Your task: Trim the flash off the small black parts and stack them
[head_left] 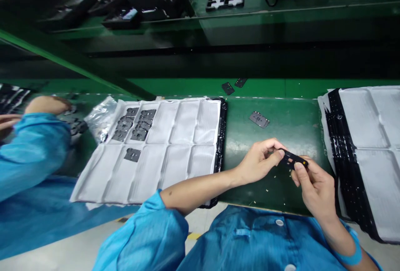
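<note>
Between my two hands is a small black plastic part [291,159] with cut-out openings and a yellow spot near its right end. My left hand [261,160] pinches its left end between thumb and fingers. At the other end, my right hand [314,185] grips it with the thumb on top. Beyond them a similar flat dark plate [259,119] lies on the green bench [275,137]. To the left, a tray lined with white sheet [178,158] holds several dark plates in its left compartments, among them a single plate [132,155] in the front row.
At right stands a stack of black trays [346,154] topped with white lining. Two small black parts [228,88] lie at the bench's back. A clear plastic bag [101,117] touches the left tray. A co-worker's blue sleeve [37,150] is at far left. Tiny scraps dot the bench.
</note>
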The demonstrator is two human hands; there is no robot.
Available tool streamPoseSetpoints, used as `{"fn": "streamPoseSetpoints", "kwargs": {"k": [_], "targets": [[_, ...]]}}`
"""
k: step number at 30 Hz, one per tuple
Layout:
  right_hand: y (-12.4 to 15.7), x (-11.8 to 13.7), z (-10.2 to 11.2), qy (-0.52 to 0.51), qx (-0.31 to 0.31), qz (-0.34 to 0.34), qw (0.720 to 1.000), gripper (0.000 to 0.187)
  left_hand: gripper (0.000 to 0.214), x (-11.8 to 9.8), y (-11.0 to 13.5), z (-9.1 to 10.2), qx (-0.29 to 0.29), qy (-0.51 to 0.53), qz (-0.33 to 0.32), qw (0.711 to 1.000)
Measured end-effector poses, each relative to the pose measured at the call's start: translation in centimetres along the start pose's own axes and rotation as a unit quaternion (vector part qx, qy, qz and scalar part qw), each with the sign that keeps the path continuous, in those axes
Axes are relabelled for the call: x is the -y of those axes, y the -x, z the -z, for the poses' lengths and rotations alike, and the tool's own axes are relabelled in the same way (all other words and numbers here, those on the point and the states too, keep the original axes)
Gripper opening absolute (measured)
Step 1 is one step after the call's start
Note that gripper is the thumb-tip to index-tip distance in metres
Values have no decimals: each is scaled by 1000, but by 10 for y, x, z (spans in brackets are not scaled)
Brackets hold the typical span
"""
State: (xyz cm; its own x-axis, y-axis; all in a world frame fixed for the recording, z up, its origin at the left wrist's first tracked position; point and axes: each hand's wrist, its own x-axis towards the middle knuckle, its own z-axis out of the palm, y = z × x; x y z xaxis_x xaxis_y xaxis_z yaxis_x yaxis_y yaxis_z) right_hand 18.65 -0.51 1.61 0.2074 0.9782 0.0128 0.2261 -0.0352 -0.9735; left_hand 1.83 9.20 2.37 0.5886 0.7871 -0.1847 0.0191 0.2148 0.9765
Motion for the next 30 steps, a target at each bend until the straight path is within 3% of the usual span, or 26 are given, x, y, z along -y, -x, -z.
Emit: {"fn": "streamPoseSetpoints", "kwargs": {"k": [10, 18, 30], "targets": [[7, -11, 2, -17, -10, -16, 1000, 26, 26, -2, 3, -2, -29, 58, 80, 995], [3, -11, -1, -52, -77, -38, 995, 13, 33, -9, 9, -3, -3, 25, 69, 997], [-2, -3, -6, -88, -124, -33, 988, 25, 36, -10, 11, -8, 1, 35, 36, 999]]}}
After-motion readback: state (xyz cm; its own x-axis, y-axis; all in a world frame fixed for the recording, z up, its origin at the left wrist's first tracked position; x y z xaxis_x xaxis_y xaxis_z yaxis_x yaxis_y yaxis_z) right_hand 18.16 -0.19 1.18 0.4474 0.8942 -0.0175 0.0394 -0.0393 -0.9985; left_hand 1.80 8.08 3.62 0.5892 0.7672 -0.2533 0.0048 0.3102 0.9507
